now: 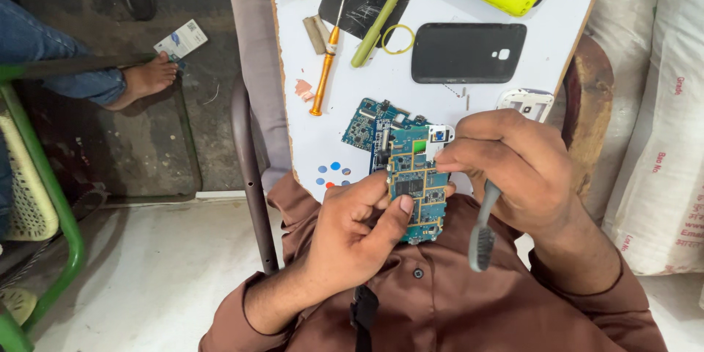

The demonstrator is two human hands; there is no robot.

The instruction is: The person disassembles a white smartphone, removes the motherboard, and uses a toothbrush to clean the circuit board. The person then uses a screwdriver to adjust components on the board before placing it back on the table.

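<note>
Blue circuit board [414, 180] pinched at both edges, left hand [352, 238], right hand [513, 169] also clamping grey toothbrush [482, 231]

A blue circuit board [414, 183] stands upright on its long edge-line between the two hands, lifted above the near edge of the surface, its component face toward the camera, with gold traces, dark chips, a small green patch and a white piece at its top corner. A grey toothbrush [482, 238] hangs bristles-down just right of it.
</note>
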